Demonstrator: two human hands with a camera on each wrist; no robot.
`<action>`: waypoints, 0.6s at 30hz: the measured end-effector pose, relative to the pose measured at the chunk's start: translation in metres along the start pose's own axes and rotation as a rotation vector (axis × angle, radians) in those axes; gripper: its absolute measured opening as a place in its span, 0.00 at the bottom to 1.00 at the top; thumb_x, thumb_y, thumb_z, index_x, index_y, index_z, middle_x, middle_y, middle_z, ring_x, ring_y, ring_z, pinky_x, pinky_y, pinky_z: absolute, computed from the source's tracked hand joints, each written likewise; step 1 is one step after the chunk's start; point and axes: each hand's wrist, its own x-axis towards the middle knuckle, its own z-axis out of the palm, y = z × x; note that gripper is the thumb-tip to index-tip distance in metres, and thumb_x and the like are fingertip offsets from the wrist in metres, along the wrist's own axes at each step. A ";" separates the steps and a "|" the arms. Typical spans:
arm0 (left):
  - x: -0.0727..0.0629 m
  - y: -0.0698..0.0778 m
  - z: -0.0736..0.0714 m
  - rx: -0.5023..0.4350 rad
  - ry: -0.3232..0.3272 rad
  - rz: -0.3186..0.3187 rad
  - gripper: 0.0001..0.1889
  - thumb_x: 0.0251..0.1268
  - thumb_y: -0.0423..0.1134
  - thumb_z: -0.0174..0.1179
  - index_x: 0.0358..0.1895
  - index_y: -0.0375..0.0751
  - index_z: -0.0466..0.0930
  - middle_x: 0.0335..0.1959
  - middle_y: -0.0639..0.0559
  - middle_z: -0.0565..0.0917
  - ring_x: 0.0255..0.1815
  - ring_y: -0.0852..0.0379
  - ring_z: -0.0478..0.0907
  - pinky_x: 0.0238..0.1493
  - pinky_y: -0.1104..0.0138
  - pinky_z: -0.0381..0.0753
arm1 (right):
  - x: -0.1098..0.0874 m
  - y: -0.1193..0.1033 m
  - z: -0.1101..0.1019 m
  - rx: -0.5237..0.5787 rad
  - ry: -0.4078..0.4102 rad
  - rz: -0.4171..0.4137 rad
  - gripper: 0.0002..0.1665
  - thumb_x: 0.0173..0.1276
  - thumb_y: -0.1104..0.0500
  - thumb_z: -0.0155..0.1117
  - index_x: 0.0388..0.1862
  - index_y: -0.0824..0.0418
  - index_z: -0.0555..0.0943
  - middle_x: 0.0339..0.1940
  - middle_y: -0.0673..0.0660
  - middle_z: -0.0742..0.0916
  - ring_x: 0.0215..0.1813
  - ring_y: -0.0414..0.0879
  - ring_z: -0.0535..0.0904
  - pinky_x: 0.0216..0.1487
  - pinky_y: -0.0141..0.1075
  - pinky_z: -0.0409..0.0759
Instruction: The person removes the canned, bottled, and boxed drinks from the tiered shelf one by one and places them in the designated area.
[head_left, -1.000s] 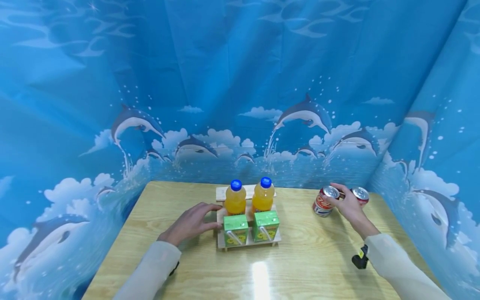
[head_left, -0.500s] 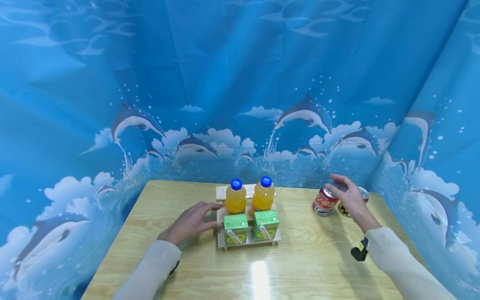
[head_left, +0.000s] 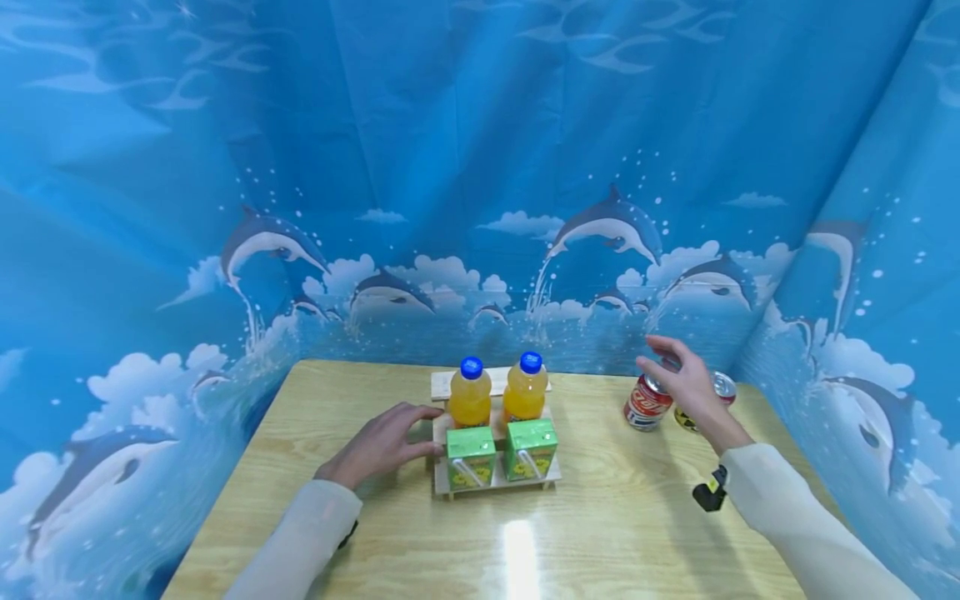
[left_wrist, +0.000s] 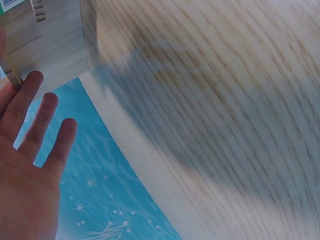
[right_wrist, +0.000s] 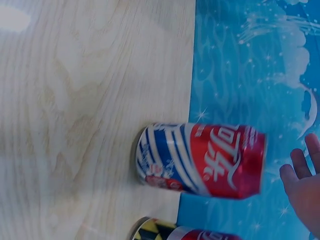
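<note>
My left hand (head_left: 386, 446) is at the left end of a small stepped wooden rack (head_left: 442, 479), its thumb and index finger holding the end of a shelf. In the left wrist view the other fingers (left_wrist: 62, 145) extend past the rack's edge. Two orange juice bottles (head_left: 470, 400) with blue caps stand on the rack, behind two green drink cartons (head_left: 471, 458) with straws. At the right my right hand (head_left: 686, 383) hovers over a red cola can (right_wrist: 215, 160), fingers spread and holding nothing. A second can (head_left: 723, 387), partly yellow and black, is half hidden behind this hand.
The wooden table (head_left: 600, 517) ends at a blue curtain (head_left: 480, 167) printed with dolphins, which surrounds it at the back and sides. The rack's top step (head_left: 442, 386) shows behind the bottles.
My right hand has let go of the cola can and risen above it, moving slightly left. The can stays upright on the table. My left hand keeps its place at the rack.
</note>
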 end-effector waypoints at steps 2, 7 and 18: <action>0.000 0.000 0.000 0.001 -0.002 -0.001 0.34 0.68 0.65 0.72 0.74 0.60 0.80 0.71 0.53 0.83 0.73 0.48 0.79 0.75 0.42 0.80 | 0.000 -0.003 0.002 0.004 -0.010 -0.016 0.50 0.82 0.38 0.66 0.88 0.62 0.60 0.88 0.67 0.66 0.88 0.67 0.59 0.88 0.64 0.60; 0.000 0.000 0.000 -0.002 -0.003 -0.009 0.34 0.68 0.64 0.72 0.74 0.60 0.80 0.72 0.54 0.83 0.74 0.49 0.79 0.77 0.43 0.79 | -0.001 -0.013 0.009 0.008 -0.024 -0.050 0.46 0.83 0.43 0.66 0.88 0.62 0.61 0.87 0.67 0.68 0.87 0.67 0.60 0.88 0.64 0.61; 0.000 0.000 0.000 -0.011 0.005 -0.012 0.33 0.68 0.64 0.73 0.73 0.61 0.80 0.71 0.55 0.83 0.73 0.49 0.79 0.76 0.44 0.80 | -0.005 -0.031 0.027 0.050 -0.094 -0.098 0.44 0.84 0.45 0.66 0.87 0.61 0.62 0.86 0.65 0.68 0.87 0.65 0.61 0.86 0.63 0.64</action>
